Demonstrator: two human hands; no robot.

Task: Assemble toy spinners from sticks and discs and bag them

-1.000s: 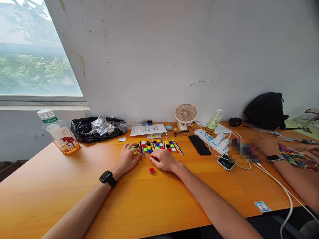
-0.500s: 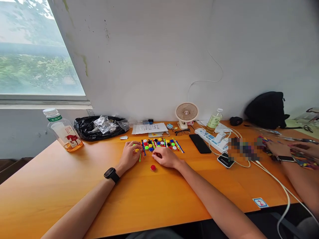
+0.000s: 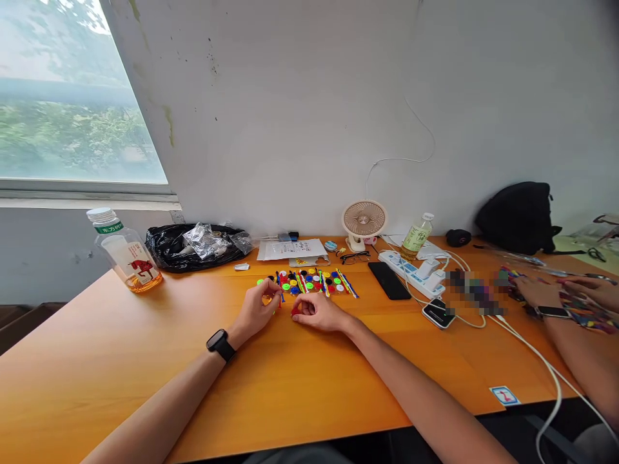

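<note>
Right hand (image 3: pixel 316 312) moved onto red disc (image 3: pixel 294 311)

Thumb and fingers pinch it, just nearer than the coloured discs (image 3: pixel 293 290) and sticks (image 3: pixel 349 283). Left hand (image 3: pixel 261 304): fingers curled by row's left end, can't tell if gripping. Phone (image 3: pixel 388 280) right, fan (image 3: pixel 364 219) behind.

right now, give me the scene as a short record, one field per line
surface: wooden table
left hand: fingers bent near sticks; hold unclear
right hand: fingers on red disc
beyond hands: coloured discs among the sticks
far left: amber bottle
back: fan, paper
right: phone, power strip
far right: co-worker's hand
</note>
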